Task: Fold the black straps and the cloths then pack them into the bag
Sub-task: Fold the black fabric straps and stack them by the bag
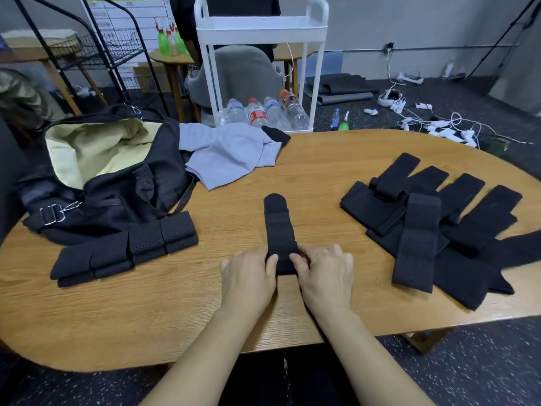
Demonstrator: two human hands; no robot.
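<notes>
A person's left hand (248,273) and right hand (325,273) gripped the near end of a black perforated strap (279,230) at the middle of the oval wooden tabletop (175,312), fingers (270,260) of both hands curled onto the strap's edges from either side. The strap lay flat with its long axis running straight away from the person, its rounded tip pointing toward the far edge of the tabletop.

To the left, a row of folded black straps (126,249) lay side by side just in front of an open black bag (117,183), whose pale yellow lining faced up. A crumpled grey cloth (228,153) rested beside the bag's right side, with a small black piece at its far corner. To the right, well apart from the hands, an untidy pile of unfolded black straps (433,227) fanned out, several pieces overlapping.

Beyond the tabletop stood a white trolley (260,30) with plastic water bottles (263,112) on its bottom shelf, a grey chair (240,74) behind it, and white cables and chargers (439,124) scattered on the dark floor.
</notes>
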